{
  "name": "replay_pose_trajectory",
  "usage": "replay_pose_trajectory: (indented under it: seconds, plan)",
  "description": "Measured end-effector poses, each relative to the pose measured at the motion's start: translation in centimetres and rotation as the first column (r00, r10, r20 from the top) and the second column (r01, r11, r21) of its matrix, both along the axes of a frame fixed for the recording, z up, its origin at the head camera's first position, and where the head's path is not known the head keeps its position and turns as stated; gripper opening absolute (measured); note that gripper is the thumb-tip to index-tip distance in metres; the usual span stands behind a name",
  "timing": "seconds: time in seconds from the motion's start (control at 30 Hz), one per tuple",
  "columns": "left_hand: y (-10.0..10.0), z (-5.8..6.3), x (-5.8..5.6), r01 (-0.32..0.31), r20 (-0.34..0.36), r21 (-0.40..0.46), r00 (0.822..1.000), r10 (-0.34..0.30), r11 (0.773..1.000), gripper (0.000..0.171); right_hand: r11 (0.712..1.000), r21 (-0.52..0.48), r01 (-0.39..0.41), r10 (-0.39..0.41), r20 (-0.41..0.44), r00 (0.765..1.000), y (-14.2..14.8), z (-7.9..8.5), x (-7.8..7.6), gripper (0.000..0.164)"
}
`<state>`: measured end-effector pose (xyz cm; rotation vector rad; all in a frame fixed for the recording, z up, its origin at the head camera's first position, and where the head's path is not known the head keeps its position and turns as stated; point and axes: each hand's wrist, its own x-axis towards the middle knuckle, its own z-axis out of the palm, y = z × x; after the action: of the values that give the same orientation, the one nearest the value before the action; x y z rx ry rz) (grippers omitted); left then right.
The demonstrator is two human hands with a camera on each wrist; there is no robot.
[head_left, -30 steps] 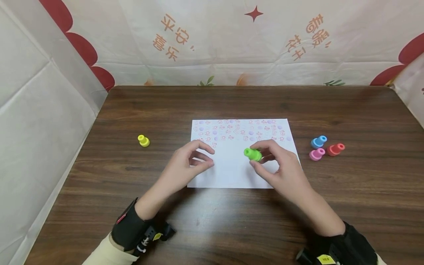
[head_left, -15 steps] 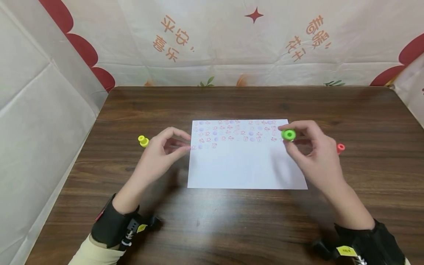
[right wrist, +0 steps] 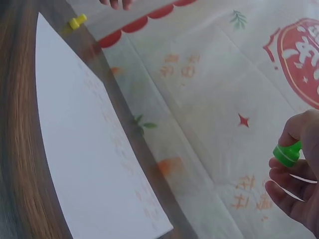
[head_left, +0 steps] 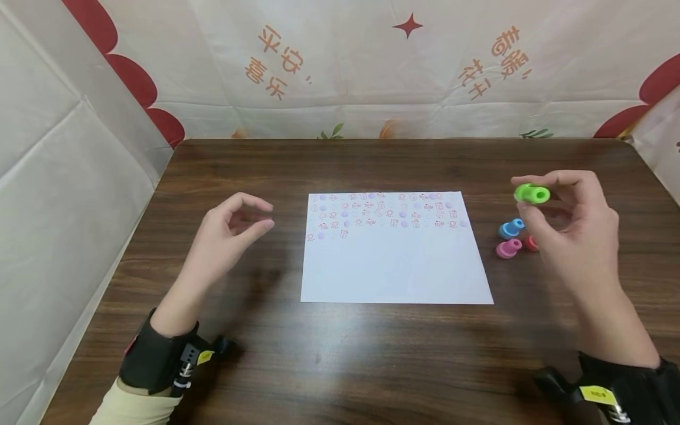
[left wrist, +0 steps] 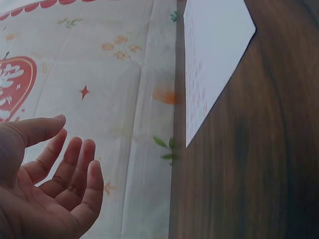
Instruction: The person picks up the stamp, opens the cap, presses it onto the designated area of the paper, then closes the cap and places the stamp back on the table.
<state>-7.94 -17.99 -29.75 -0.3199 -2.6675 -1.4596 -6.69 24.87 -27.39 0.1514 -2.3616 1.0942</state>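
My right hand point(head_left: 579, 230) pinches a green stamp point(head_left: 533, 193) between thumb and fingers, above the table to the right of the paper. In the right wrist view the green stamp point(right wrist: 286, 155) shows its round base. Loosely bent, my left hand point(head_left: 220, 239) hovers left of the paper and holds nothing. A white sheet of paper point(head_left: 393, 265) lies mid-table, with rows of small red and purple prints along its far part. The yellow stamp point(right wrist: 78, 21) stands on the table; in the head view my left hand hides it.
A blue stamp point(head_left: 511, 228), a pink stamp point(head_left: 508, 248) and a partly hidden red stamp point(head_left: 530, 243) stand close together right of the paper. Behind the brown wooden table point(head_left: 340, 354) hangs a printed white cloth point(head_left: 340, 65).
My right hand has carried the green stamp from over the paper to the right, past the other stamps. My left hand has moved left, away from the paper, and now covers the yellow stamp.
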Motion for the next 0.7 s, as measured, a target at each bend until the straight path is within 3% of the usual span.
replay_pose_trajectory:
  seconds: [0.17, 0.37, 0.57, 0.7]
  plan:
    - [-1.2, 0.0, -0.3, -0.053, -0.031, -0.028, 0.998, 0.052, 0.998, 0.025, 0.995, 0.034, 0.098, -0.098, -0.007, 0.995, 1.3, -0.6, 0.1, 0.038]
    - [-2.4, -0.4, -0.6, -0.121, -0.021, -0.036, 0.993, 0.120, 0.992, 0.024, 0.976, 0.083, 0.199, -0.198, -0.014, 0.980, 3.1, -1.5, 0.2, 0.032]
    - [-3.4, -1.1, -0.9, -0.164, -0.002, -0.093, 0.986, 0.165, 0.982, 0.027, 0.957, 0.129, 0.260, -0.264, 0.019, 0.964, 4.5, -2.5, 0.3, 0.033]
    - [-4.0, -1.7, -1.1, -0.178, -0.027, -0.134, 0.984, 0.176, 0.975, 0.027, 0.947, 0.142, 0.288, -0.299, 0.060, 0.952, 5.3, -3.1, 0.5, 0.035]
